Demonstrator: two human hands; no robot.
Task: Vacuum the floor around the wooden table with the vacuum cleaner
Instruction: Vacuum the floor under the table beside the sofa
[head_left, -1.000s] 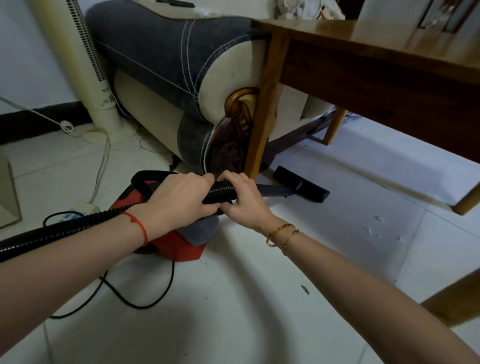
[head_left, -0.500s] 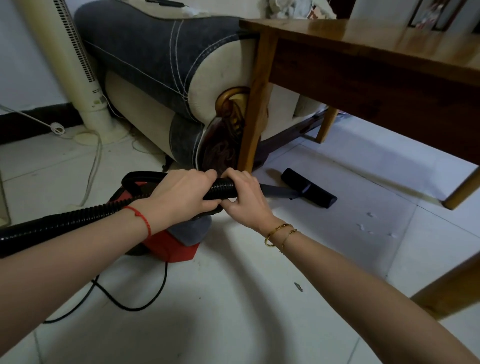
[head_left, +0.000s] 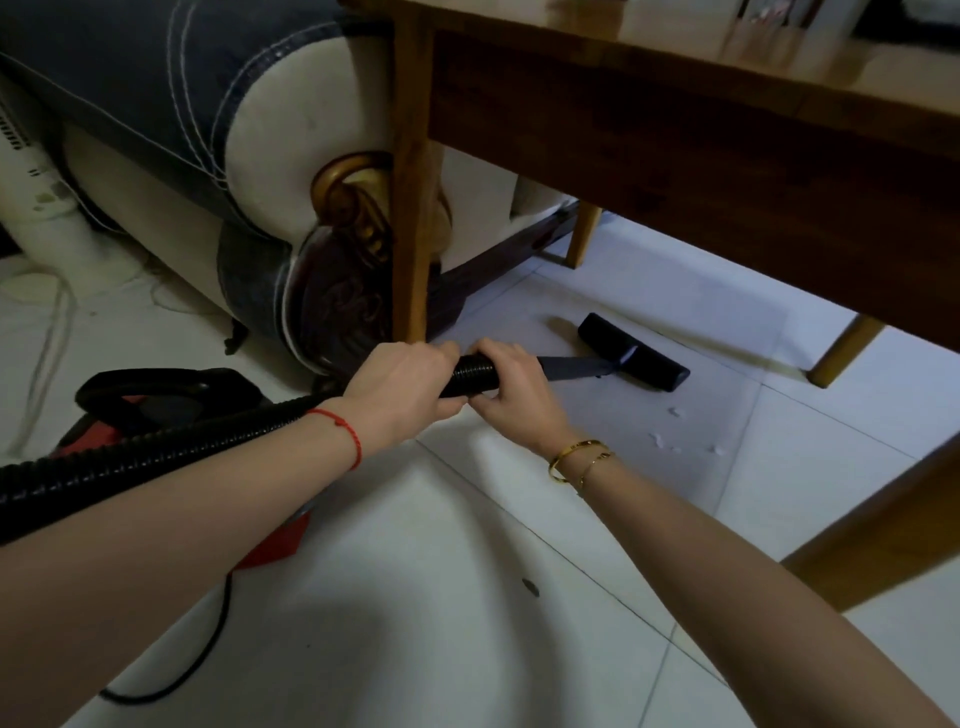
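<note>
Both hands on the ribbed black hose (head_left: 156, 457). Left hand (head_left: 402, 387) fingers clenched around the hose from above; right hand (head_left: 511, 392) fingers wrapped on the hose end just ahead of the left, the two hands touching. A rigid dark wand (head_left: 571, 366) runs forward from the right-hand fingers to the black floor nozzle (head_left: 631, 358), which lies flat on the tile floor (head_left: 441, 623) under the wooden table (head_left: 675, 135). Small white crumbs (head_left: 670, 441) on the tile just to the right of the right-hand fingers, short of the nozzle. The nearest table leg (head_left: 410, 208) stands directly beyond the left-hand fingers, close to them. Sofa arm (head_left: 208, 130) with gold scroll trim behind that leg. Red vacuum cleaner body (head_left: 171, 410) with a black handle sits on the floor to the left of the fingers, partly hidden by the left forearm. Black power cord (head_left: 208, 660) loops on the tile near the bottom left. Red string bracelet (head_left: 343, 431) on the left wrist, gold bangles (head_left: 576, 460) on the right wrist. White fan base (head_left: 47, 234) far left.
</note>
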